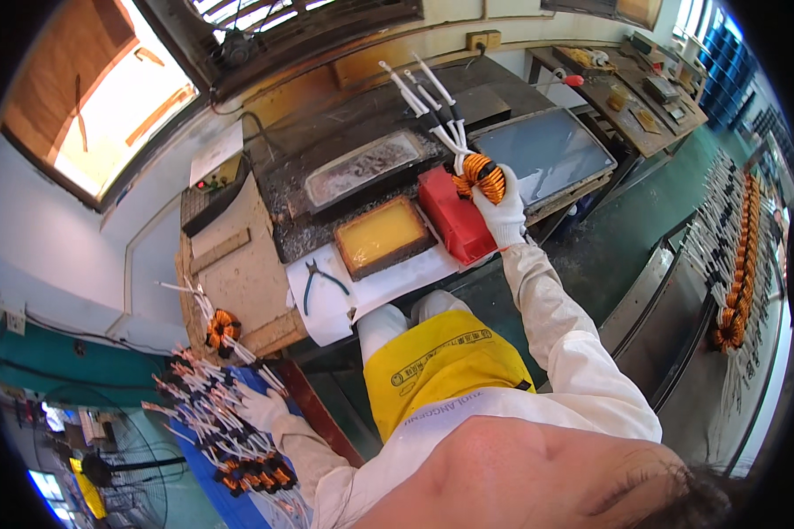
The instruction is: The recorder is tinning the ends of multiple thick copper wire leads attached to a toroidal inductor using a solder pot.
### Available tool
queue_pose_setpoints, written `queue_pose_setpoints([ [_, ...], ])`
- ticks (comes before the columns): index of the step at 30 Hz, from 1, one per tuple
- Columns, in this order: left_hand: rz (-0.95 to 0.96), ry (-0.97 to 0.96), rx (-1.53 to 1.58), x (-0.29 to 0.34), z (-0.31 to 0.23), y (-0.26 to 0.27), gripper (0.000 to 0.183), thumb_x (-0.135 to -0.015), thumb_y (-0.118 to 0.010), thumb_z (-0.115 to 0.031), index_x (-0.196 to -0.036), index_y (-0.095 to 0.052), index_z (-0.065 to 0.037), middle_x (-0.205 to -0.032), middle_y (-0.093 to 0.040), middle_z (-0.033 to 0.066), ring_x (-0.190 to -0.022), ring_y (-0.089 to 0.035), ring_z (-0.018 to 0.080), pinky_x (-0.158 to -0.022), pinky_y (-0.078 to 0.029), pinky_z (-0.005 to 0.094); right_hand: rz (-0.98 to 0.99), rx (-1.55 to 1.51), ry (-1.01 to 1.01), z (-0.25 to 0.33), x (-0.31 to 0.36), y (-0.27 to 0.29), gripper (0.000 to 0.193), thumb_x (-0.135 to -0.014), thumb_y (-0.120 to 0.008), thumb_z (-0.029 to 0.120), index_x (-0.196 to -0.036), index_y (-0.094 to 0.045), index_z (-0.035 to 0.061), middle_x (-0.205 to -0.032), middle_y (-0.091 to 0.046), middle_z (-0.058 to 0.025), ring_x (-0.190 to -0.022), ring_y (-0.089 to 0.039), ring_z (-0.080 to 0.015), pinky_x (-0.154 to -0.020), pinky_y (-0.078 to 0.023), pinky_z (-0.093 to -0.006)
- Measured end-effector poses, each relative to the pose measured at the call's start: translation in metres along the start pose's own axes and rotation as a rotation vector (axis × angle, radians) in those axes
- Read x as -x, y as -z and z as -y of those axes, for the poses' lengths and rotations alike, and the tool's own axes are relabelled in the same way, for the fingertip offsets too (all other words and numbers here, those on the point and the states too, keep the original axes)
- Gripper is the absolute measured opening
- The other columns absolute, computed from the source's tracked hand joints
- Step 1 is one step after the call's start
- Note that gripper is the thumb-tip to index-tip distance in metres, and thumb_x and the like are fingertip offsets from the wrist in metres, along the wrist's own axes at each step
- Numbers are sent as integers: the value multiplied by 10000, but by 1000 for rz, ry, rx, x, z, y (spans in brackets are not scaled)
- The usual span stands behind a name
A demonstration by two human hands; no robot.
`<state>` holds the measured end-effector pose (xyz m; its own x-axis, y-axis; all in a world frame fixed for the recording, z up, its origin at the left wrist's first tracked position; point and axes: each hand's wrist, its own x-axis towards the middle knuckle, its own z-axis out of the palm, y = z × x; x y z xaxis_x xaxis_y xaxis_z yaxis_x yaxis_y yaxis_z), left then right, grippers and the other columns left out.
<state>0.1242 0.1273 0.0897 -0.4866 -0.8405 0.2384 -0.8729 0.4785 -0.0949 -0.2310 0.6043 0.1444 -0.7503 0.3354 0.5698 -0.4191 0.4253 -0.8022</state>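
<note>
My right hand [501,204], in a white glove, is closed around a toroidal coil [480,177] wound with copper-orange wire. The coil's white-sleeved leads, with black sections, point up and away to the left. It is held above a red box-shaped block [453,216]. At the lower left my left hand [260,407], also gloved, reaches into a pile of white-sleeved leads [205,401] of similar coils. Its fingers blend in among the leads, so their grip is unclear. Close by, another coil [224,328] sits at the bench's corner, and several more coils [256,474] lie in a blue bin [205,467].
On the bench are a tray of yellowish liquid [381,234], a tray with a crusted grey surface [364,168] and a wide grey tray [547,155]. Pliers [319,284] lie on white paper [331,322]. Rows of coils [737,291] fill a rack at right. A fan [106,472] stands lower left.
</note>
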Motion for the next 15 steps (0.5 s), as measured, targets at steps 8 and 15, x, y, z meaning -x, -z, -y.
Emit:
queue_pose_setpoints([
  [8,-139,-79,-14,1,-3,3,857,-782,-706,-266,-1517,-278,-159,-1135,-573,155,-1248,-445,423,-1082,-383,481,11,-55,-45,-9,9,-8,644,-762,-813,139,-1312,-489,52,-1180,-598,-157,-1068,-627,-271,-961,-505,-354],
  [15,-215,-128,-25,-1,1,-4,848,-783,-705,-262,-1513,-287,-159,-1137,-569,152,-1247,-448,420,-1084,-386,479,19,-30,-89,-11,11,-8,654,-770,-811,151,-1323,-472,63,-1206,-595,-153,-1105,-615,-292,-966,-503,-360],
])
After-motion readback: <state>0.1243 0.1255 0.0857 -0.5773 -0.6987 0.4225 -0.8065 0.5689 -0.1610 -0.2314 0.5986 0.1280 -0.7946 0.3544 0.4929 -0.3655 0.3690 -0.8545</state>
